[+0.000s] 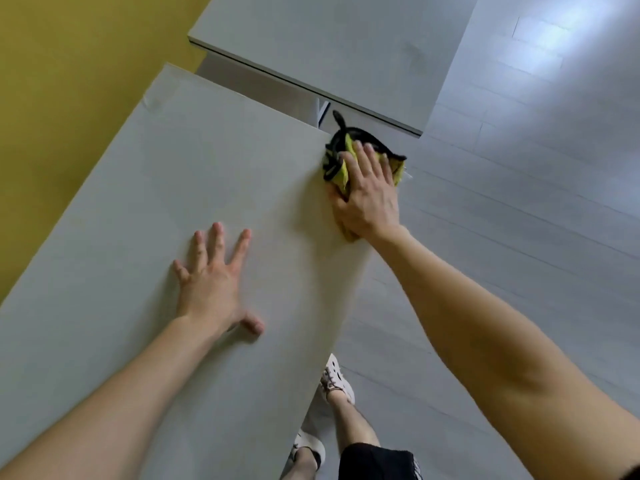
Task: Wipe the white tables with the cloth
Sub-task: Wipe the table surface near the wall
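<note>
The yellow, black-edged cloth (337, 164) lies bunched at the far right corner of the near desk (156, 174), seemingly overhanging its edge. It looks soft, light and quick to slide, so it is best pinned under a flat palm. The right hand (369, 199) presses it with straight fingers. The left hand (211, 285) rests splayed on the desk, holding nothing.

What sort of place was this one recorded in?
Likely an office or classroom-type room, though that is uncertain: a long white table with a second white table beyond it, a yellow wall and pale plank floor.
</note>
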The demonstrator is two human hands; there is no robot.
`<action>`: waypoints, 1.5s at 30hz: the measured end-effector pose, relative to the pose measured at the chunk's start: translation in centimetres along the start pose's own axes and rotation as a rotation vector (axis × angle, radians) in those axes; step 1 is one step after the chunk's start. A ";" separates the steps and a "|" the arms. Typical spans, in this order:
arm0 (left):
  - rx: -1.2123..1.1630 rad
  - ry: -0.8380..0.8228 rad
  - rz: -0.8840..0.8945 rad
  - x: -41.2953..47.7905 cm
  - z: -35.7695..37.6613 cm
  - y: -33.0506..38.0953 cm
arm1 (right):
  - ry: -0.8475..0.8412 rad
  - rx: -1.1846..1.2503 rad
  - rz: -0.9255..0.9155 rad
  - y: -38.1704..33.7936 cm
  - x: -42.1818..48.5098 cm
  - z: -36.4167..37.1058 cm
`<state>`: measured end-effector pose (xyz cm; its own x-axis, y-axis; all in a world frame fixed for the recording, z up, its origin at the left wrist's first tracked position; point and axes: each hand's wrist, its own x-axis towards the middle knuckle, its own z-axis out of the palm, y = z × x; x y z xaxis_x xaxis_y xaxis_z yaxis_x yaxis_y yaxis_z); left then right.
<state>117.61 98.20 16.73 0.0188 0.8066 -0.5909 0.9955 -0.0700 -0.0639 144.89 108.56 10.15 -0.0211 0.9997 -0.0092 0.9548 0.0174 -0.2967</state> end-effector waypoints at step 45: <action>-0.200 0.020 0.203 -14.3 11.8 -1.7 | -0.346 0.684 0.839 -5.8 -25.3 -1.7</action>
<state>114.59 79.85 15.80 0.2194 0.7997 -0.5589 0.9697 -0.1158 0.2151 140.42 83.15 13.76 0.3666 0.6324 -0.6824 0.3458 -0.7735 -0.5311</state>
